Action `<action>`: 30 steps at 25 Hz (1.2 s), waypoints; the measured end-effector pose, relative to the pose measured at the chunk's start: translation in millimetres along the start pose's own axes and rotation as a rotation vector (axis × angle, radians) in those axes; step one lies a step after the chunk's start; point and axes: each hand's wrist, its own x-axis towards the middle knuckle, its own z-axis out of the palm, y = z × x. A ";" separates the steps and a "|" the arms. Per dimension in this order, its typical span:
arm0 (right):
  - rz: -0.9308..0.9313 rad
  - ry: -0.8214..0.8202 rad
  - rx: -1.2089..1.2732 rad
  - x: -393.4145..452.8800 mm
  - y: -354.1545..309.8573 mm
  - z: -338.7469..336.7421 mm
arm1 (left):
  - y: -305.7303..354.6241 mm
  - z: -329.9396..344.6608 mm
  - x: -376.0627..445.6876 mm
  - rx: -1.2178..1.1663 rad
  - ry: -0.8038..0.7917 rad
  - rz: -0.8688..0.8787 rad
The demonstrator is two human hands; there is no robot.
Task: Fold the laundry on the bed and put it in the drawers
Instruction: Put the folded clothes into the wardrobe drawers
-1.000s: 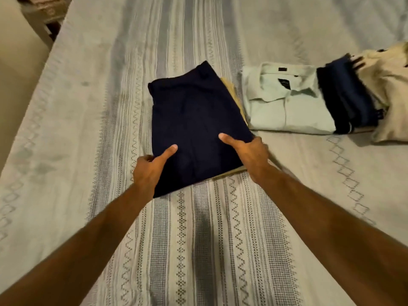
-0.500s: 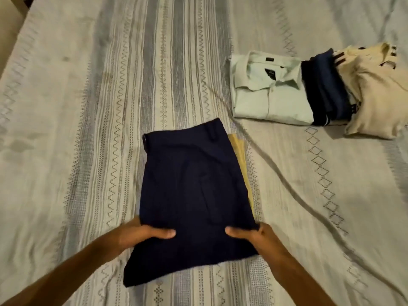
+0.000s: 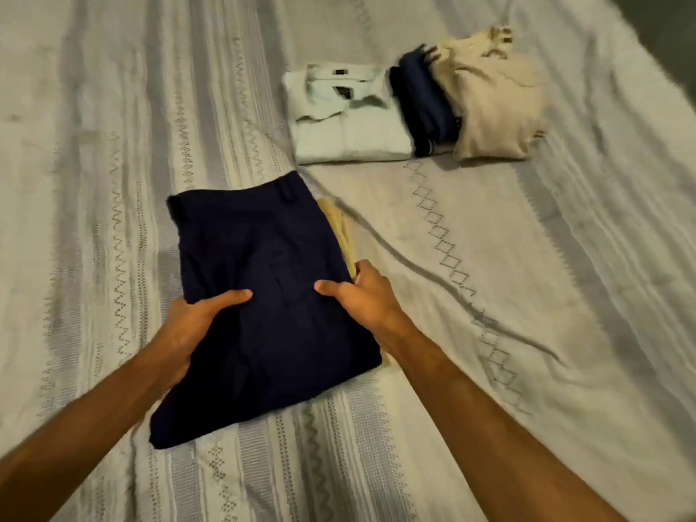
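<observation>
- Writing: small dark labels sit inside the collar of the pale green shirt (image 3: 350, 118); too blurred to read; no other lettering legible
- Left hand (image 3: 196, 325): grips the left edge of the folded navy trousers (image 3: 263, 295); thumb lies on top of the cloth, the other fingers curl under and are hidden
- Right hand (image 3: 363, 295): grips the right edge of the same stack; thumb on the navy cloth, fingers wrapped down over the side, touching the tan garment (image 3: 341, 235) beneath
- Navy trousers: folded into a rectangle, waistband at the far end; lying on the tan garment, which shows only as a strip along the right edge; whether the stack is lifted off the bed (image 3: 489, 333) or resting on it, cannot tell
- Far right of the bed: pale green shirt folded flat, collar up; just beside it a dark blue folded item (image 3: 425, 103); a cream garment (image 3: 497, 107) overlaps that; the three touch in a row, well apart from the held stack
- Bed cover: grey-white stripes with zigzag and diamond bands; creased near the right forearm
</observation>
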 end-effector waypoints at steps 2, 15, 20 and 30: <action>-0.063 0.034 0.068 -49.4 17.7 -46.4 | 8.6 33.4 -49.7 0.034 -0.034 0.091; 0.130 0.806 0.616 -477.2 336.6 -393.6 | -103.3 461.9 -425.0 0.348 -0.794 0.363; 0.236 1.029 0.919 -594.4 487.6 -410.1 | -171.4 590.9 -543.7 0.742 -1.078 0.524; 0.485 1.215 1.690 -594.6 720.3 -353.7 | -425.4 844.3 -657.7 1.785 -1.512 1.000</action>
